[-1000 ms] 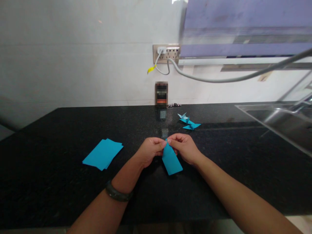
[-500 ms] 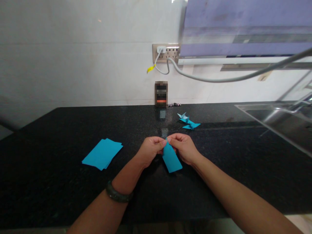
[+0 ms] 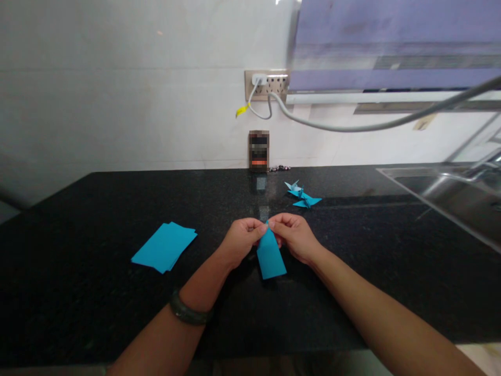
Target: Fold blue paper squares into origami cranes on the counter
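Note:
A folded blue paper strip (image 3: 271, 255) hangs just above the black countertop (image 3: 97, 292). My left hand (image 3: 240, 241) and my right hand (image 3: 294, 237) both pinch its top end, fingertips nearly touching each other. The strip's lower end points toward me. My left wrist wears a dark band (image 3: 190, 312).
A stack of flat blue paper sheets (image 3: 164, 246) lies to the left. Folded blue paper figures (image 3: 302, 195) sit farther back on the right. A small dark box (image 3: 259, 150) leans at the wall under a socket with a white cable (image 3: 270, 86). A steel sink (image 3: 450, 193) is at right.
The lower end of the strip has swung slightly left and nearer vertical. Both hands have stayed in place, still pinching its top.

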`<state>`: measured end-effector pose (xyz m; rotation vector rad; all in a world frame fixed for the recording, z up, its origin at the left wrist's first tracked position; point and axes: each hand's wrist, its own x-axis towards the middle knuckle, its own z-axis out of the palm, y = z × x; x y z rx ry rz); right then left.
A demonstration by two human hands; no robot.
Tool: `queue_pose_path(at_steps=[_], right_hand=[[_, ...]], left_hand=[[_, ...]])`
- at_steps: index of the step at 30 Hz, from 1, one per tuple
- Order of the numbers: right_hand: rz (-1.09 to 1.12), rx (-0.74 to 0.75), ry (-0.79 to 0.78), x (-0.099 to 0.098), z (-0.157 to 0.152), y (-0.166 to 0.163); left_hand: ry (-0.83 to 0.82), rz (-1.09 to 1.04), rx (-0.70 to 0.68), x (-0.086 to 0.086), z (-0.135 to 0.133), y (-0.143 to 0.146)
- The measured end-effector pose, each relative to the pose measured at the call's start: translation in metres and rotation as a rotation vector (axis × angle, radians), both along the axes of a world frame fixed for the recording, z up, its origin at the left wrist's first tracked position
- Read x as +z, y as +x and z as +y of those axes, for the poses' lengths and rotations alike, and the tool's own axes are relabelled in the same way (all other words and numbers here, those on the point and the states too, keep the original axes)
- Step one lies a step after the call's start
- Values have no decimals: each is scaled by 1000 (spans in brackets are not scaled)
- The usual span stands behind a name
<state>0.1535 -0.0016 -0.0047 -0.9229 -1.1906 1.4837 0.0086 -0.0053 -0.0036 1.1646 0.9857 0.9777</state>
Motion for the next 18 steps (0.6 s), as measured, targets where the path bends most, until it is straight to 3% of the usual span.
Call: queue_pose_path(at_steps=[18], right_hand=[[-115,0,36,6,0,4]], left_hand=[[135,161,91,5,-2,2]])
